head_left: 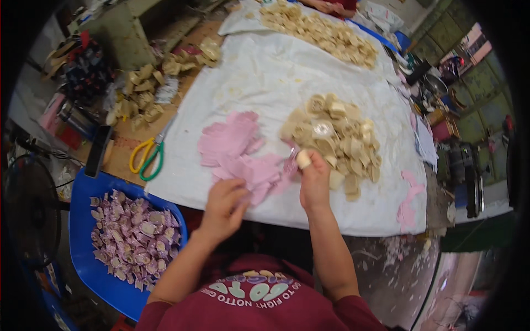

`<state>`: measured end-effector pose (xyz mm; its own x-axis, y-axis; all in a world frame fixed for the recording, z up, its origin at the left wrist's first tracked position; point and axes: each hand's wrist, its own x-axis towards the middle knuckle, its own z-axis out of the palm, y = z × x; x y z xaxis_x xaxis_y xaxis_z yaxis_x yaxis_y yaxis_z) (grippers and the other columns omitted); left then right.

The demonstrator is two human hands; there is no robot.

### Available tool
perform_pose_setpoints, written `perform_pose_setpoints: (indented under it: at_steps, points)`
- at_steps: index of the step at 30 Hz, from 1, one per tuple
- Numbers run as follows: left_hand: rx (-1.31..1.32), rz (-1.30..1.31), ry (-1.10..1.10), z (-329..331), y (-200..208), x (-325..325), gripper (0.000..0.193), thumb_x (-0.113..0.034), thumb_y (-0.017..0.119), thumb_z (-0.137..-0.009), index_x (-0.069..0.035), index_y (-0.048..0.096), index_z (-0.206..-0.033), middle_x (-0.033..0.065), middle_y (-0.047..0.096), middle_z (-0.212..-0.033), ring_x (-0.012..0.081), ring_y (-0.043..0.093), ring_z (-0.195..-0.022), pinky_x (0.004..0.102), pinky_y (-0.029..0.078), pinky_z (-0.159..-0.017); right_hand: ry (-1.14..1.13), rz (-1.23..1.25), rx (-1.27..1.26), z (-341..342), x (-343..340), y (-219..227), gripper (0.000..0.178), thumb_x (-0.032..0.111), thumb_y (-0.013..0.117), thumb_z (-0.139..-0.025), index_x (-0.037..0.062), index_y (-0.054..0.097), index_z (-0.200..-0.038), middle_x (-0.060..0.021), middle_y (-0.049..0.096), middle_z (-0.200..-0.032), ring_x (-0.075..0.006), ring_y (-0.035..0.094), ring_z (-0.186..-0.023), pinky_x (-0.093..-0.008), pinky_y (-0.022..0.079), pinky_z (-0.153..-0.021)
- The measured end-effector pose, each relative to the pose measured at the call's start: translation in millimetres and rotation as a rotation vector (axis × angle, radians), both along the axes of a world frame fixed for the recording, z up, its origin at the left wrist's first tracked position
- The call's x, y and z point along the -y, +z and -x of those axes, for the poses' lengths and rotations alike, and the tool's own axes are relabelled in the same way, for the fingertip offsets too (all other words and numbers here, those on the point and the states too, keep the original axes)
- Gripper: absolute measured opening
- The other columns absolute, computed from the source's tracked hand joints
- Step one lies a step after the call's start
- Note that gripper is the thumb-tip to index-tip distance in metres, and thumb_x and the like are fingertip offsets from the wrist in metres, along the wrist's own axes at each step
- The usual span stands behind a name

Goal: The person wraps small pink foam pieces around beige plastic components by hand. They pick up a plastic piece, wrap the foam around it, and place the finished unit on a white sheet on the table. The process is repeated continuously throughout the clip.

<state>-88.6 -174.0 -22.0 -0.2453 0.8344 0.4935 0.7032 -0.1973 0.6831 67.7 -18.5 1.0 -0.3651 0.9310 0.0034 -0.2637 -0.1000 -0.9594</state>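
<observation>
Between the thumb and fingers of my right hand (316,185) is a small, rounded cream-coloured piece (303,159). A crumpled, see-through purplish wrapper (290,160) shows right beside it. My left hand (223,205) is at the near edge of a loose heap of thin pink sheets (234,140), its fingers bent and somewhat apart, with nothing visible in them. Just past my right hand lies a pile of tan, curved pieces (345,146), with one shiny whitish round piece (323,129) on top.
A white cloth (259,71) covers the table. Left of it lie scissors (148,157) with yellow and green handles and a dark phone (98,151). A blue basin (83,243) below holds many purple-wrapped pieces (135,237). Across the table, another person's hands (327,6) are near more tan pieces (320,33).
</observation>
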Motion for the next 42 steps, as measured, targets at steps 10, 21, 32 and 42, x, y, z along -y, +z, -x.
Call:
perform_pose_setpoints:
  at_steps: [10, 21, 32, 42]
  points:
    - [1.310, 0.343, -0.276, -30, 50, -24, 0.035, -0.021, 0.055, -0.097, 0.002, 0.058, -0.123, 0.0114, 0.065, -0.114, 0.0168, 0.063, -0.100, 0.0324, 0.051, -0.086, -0.024, -1.083, 0.435, -25, 53, 24, 0.020, 0.002, 0.064, -0.074, 0.0018, 0.060, -0.094, -0.0134, 0.062, -0.098, -0.0326, 0.059, -0.089, -0.0399, 0.046, -0.078]
    - [1.394, 0.163, -0.136, -20, 60, -37, 0.041, -0.024, 0.050, -0.099, 0.006, 0.051, -0.126, 0.0223, 0.056, -0.125, 0.0287, 0.058, -0.114, 0.0359, 0.057, -0.088, -0.241, -1.343, 1.047, -26, -35, 3, 0.024, 0.007, 0.058, -0.074, 0.0063, 0.062, -0.098, -0.0104, 0.057, -0.104, -0.0282, 0.053, -0.097, -0.0395, 0.040, -0.084]
    - [1.469, 0.049, -0.342, -49, 64, -82, 0.044, -0.027, 0.044, -0.101, 0.006, 0.049, -0.131, 0.0182, 0.054, -0.129, 0.0317, 0.053, -0.120, 0.0386, 0.045, -0.100, -0.220, -1.203, 0.726, -63, -22, -6, 0.021, 0.001, 0.063, -0.070, 0.0074, 0.066, -0.089, -0.0091, 0.061, -0.103, -0.0267, 0.056, -0.097, -0.0396, 0.042, -0.089]
    - [0.963, 0.062, -0.392, -85, 24, -163, 0.047, -0.030, 0.042, -0.102, 0.005, 0.048, -0.132, 0.0148, 0.055, -0.129, 0.0201, 0.050, -0.122, 0.0357, 0.034, -0.107, -0.439, -0.980, 0.690, -88, 3, -17, 0.031, 0.005, 0.069, -0.074, 0.0032, 0.056, -0.101, -0.0100, 0.062, -0.095, -0.0275, 0.060, -0.089, -0.0381, 0.040, -0.081]
